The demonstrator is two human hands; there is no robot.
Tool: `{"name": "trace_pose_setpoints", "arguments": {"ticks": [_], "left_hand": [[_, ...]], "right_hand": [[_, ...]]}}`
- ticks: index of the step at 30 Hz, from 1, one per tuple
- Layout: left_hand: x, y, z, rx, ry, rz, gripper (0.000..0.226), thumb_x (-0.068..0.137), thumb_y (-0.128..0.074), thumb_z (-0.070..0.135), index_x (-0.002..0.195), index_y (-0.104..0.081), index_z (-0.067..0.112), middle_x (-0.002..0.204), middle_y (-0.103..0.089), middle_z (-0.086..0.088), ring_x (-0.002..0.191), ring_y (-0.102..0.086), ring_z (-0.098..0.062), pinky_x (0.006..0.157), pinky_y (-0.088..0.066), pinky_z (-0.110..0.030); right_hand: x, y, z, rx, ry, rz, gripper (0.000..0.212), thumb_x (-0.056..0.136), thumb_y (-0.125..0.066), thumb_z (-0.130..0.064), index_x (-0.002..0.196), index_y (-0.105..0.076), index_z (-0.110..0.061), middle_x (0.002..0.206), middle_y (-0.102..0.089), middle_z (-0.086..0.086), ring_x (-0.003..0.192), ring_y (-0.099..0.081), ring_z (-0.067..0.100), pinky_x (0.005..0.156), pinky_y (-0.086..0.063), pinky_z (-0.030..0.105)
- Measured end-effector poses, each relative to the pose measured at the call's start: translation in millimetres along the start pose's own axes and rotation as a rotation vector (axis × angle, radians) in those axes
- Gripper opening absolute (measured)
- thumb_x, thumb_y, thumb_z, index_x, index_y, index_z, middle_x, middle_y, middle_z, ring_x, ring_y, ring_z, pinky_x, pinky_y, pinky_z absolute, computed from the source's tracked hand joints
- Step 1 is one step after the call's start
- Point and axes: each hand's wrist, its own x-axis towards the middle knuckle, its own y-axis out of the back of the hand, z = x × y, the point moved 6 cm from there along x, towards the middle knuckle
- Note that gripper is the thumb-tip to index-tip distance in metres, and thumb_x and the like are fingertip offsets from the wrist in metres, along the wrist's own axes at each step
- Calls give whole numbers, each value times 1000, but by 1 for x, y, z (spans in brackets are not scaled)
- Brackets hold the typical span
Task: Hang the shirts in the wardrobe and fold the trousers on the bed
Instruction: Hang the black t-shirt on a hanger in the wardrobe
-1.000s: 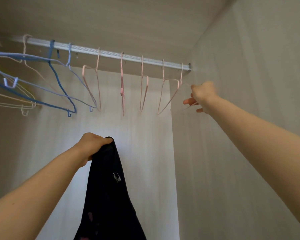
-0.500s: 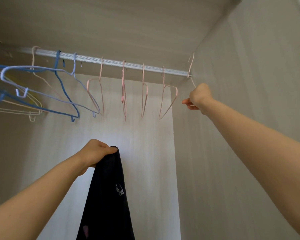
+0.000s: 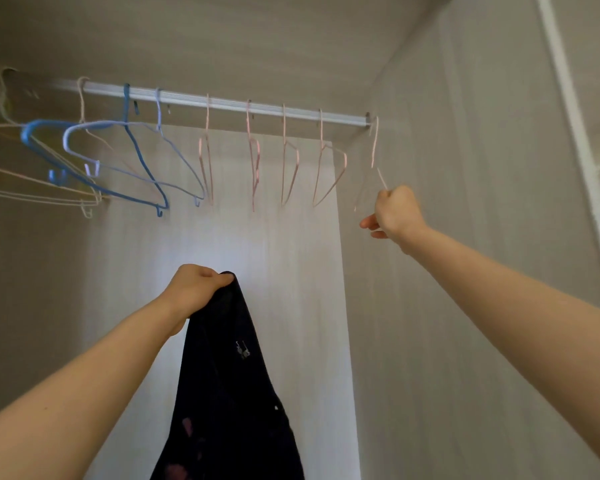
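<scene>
The dark shirt (image 3: 229, 393), hanging below the middle of the rail (image 3: 222, 105) from a bunch gripped in the left hand (image 3: 194, 292), could slip or twist when a hanger is fed into it, since only a little cloth is held. Below the rail's right end, well apart from the shirt, the right hand (image 3: 395, 213) clutches a thin pink hanger (image 3: 373, 150). Whether its hook is clear of the rail I cannot tell, so a pull may snag it.
</scene>
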Motion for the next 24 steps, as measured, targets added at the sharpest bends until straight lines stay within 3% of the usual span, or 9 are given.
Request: {"name": "trace_pose_setpoints", "arguments": {"ticks": [5,15,18,24], "left_hand": [[-34,5,-13,-30,35,-9,28,93,-65,26,83,-70,0,76,-66,-11,68,-62,-23,58,-46,-25],[-78,16,-62,-73,175,-2,28,92,-65,27,92,-71,0,87,-68,-14,78,-63,-27,71,-50,-34],[-88,18,-81,-64,220,4,24,92,-65,25,89,-69,1,85,-67,-12,74,-63,-24,68,-52,-32],[-100,19,-114,-65,309,54,17,92,-66,19,79,-63,8,82,-64,-9,72,-62,-20,57,-51,-30]], "right_hand": [[-61,6,18,-52,-54,-60,35,105,-28,-22,117,-47,4,82,-69,20,54,-64,14,52,-56,30],[-173,7,56,56,-312,-351,19,101,-40,-18,90,-52,-8,53,-63,4,58,-59,15,60,-57,31],[-200,5,62,151,-337,-461,19,99,-49,-21,89,-58,-7,55,-59,5,60,-58,14,68,-60,37],[-231,1,74,361,-373,-570,21,99,-53,-23,88,-61,-7,53,-52,5,56,-58,15,68,-59,38]]}}
